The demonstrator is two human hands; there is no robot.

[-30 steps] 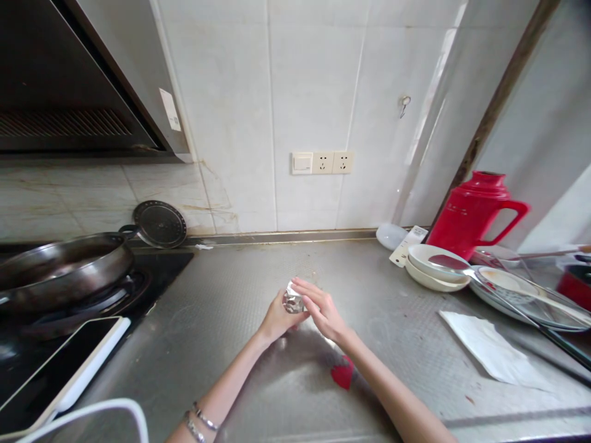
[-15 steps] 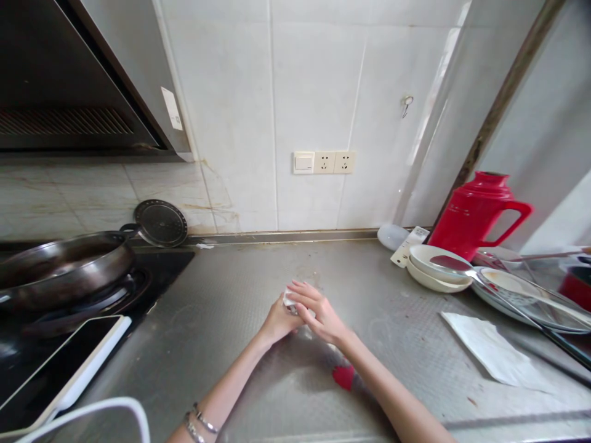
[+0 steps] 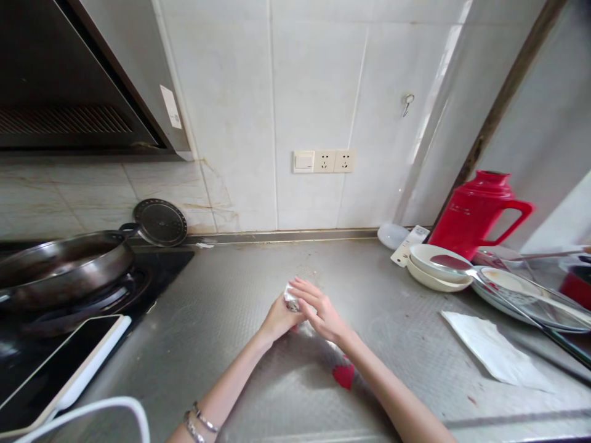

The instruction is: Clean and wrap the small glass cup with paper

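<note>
My left hand (image 3: pixel 279 321) is curled round a small thing with a crumpled white, tissue-like piece (image 3: pixel 289 293) at its top. Just below the white piece a shiny, clear-looking patterned part (image 3: pixel 292 304) shows; its kind is hidden by the fingers. Over it lies my right hand (image 3: pixel 319 309), fingers together and bent, the tips at the white piece. Both hands meet above the steel countertop (image 3: pixel 221 295). Beneath my right wrist a red patch (image 3: pixel 343 376) shows in a greyish, see-through shape; I cannot tell whether it is an object or a reflection.
On the left are a pan (image 3: pixel 69 264) on the hob and a phone-like device (image 3: pixel 60 375) with a white cable (image 3: pixel 115 403). To the right stand a red thermos (image 3: pixel 475 212), stacked bowls (image 3: pixel 434 283), a plate (image 3: pixel 517 314) with utensils and a white napkin (image 3: pixel 492 351).
The white piece and the shiny part show a little more between my hands. The red patch under my right wrist is seen more fully. Both hands stay nearly in place.
</note>
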